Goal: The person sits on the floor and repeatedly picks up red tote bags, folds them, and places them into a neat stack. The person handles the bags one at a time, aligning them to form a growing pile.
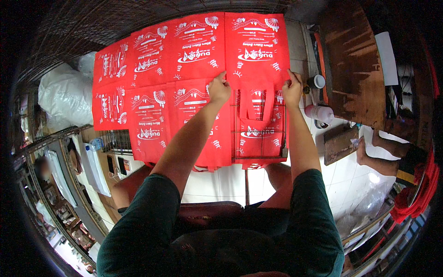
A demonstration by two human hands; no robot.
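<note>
A red fabric bag (257, 51) with white printing lies at the right end of a spread of like red bags. My left hand (218, 87) pinches its near left corner. My right hand (292, 88) pinches its near right corner. Just below the hands sits another red bag with red handles (256, 121), lying on a metal wire rack (282, 138). More red printed bags (152, 92) lie in two rows to the left, overlapping one another.
A white cup (317, 81) and a white bottle (319, 113) stand right of the bags, beside a worn wooden board (353, 60). Another person's legs (385, 154) show at the right. A white sack (64, 94) and shelves (60, 184) are at the left.
</note>
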